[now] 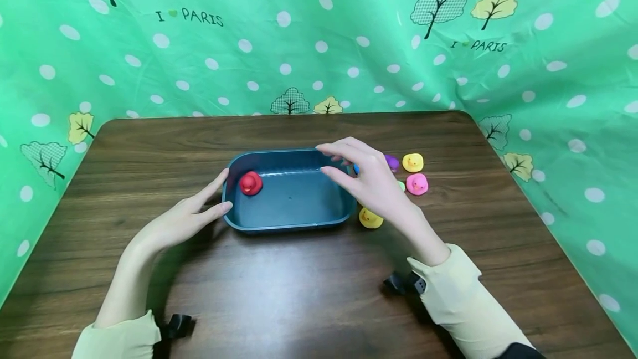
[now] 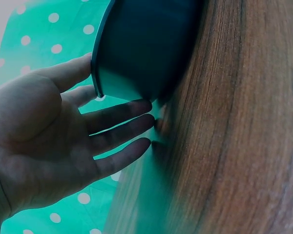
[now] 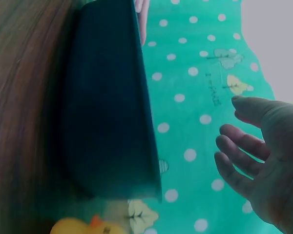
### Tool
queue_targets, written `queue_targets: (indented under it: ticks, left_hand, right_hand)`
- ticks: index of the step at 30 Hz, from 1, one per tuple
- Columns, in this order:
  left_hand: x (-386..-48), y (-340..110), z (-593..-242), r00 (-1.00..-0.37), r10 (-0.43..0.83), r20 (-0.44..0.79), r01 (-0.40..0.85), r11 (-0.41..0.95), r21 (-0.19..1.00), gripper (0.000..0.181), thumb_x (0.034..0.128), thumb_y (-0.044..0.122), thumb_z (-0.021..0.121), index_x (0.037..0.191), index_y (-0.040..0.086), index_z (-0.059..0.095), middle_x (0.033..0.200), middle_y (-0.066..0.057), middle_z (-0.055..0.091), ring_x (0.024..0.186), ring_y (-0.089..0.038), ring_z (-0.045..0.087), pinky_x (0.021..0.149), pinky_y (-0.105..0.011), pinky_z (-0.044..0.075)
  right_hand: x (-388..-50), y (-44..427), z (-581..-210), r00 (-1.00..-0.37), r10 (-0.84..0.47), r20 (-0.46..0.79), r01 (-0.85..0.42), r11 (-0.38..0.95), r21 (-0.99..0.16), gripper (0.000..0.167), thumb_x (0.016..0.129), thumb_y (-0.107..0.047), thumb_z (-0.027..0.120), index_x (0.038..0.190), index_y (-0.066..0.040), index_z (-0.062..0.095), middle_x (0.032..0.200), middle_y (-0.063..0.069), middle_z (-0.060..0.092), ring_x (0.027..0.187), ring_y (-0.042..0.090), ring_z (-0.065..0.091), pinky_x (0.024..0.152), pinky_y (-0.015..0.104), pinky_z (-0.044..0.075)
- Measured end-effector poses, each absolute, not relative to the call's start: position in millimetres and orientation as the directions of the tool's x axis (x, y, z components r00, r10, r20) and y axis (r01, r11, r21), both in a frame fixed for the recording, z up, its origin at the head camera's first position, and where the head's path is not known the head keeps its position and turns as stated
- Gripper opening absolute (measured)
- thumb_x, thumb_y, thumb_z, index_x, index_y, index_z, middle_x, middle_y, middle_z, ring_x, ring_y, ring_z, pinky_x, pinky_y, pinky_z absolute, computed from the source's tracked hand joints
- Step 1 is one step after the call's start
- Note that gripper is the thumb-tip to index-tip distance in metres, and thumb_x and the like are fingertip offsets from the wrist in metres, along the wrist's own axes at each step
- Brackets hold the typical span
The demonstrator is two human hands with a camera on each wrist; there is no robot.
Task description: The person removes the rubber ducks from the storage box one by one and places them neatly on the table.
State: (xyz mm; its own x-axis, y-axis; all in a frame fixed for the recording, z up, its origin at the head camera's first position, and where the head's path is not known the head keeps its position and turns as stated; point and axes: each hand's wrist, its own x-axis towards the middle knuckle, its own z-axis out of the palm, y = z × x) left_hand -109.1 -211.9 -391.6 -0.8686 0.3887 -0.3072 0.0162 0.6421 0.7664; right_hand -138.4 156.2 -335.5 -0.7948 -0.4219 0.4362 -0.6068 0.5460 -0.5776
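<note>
A dark blue rectangular tray sits mid-table, with one red rubber duck inside near its left end. My left hand touches the tray's left end with extended fingers; in the left wrist view the left hand has thumb and fingers spread at the tray wall. Above the tray's right end hovers my right hand, fingers slightly bent and nothing between them. The right wrist view shows the right hand apart from the tray.
Right of the tray lie more rubber ducks: a yellow one, another yellow, a pink and a purple. Blue and green ones are mostly hidden behind the right hand. A green dotted cloth hangs behind the brown table.
</note>
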Motion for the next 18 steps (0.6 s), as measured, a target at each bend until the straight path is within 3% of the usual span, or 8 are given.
queue_targets:
  ticks: [6,18]
  left_hand:
    - [-110,-212,-392,-0.867,0.387,-0.312,0.006,0.637,0.771,0.074,0.1052,0.057,0.047,0.161,0.051,-0.001,0.172,-0.015,0.021,0.159,-0.042,0.018,0.118,-0.074,0.025]
    - [-111,-211,-390,-0.864,0.399,-0.308,0.015,0.631,0.776,0.075,0.1061,0.053,0.048,0.163,0.047,0.0,0.172,-0.017,0.02,0.159,-0.044,0.018,0.118,-0.074,0.024]
  right_hand:
    - [-144,138,-331,-0.775,-0.454,0.439,-0.63,0.512,-0.584,0.038,0.093,-0.019,0.078,0.131,-0.017,0.072,0.117,-0.002,0.072,0.099,0.011,0.064,0.087,0.035,0.058]
    - [-153,113,-324,-0.772,-0.496,0.397,-0.629,0.507,-0.589,0.038,0.095,-0.022,0.076,0.132,-0.017,0.07,0.118,-0.002,0.071,0.1,0.014,0.065,0.088,0.035,0.059]
